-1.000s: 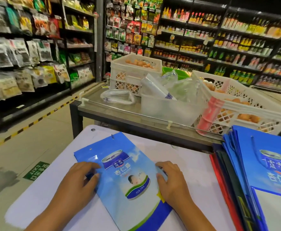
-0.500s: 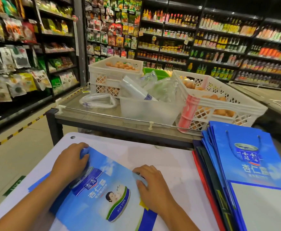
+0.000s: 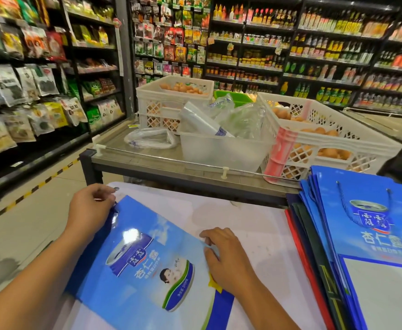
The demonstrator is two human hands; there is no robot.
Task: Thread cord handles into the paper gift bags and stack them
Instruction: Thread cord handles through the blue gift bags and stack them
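gift bag (image 3: 147,256) turned further | left hand (image 3: 92,206) pinches corner | right hand (image 3: 228,258) presses flat

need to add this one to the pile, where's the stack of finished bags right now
In the head view the stack of finished bags lies at the right edge of the white table, just in front of the egg crate, apart from the right hand.

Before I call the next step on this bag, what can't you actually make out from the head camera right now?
- Gift bag: its bottom end is cut off by the lower frame edge.
- Bag's top left corner and cord hole: hidden under the left hand.
- Right hand: covers the bag's right edge; grip unclear.
- Stack of bags: cut off at right; count unreadable.
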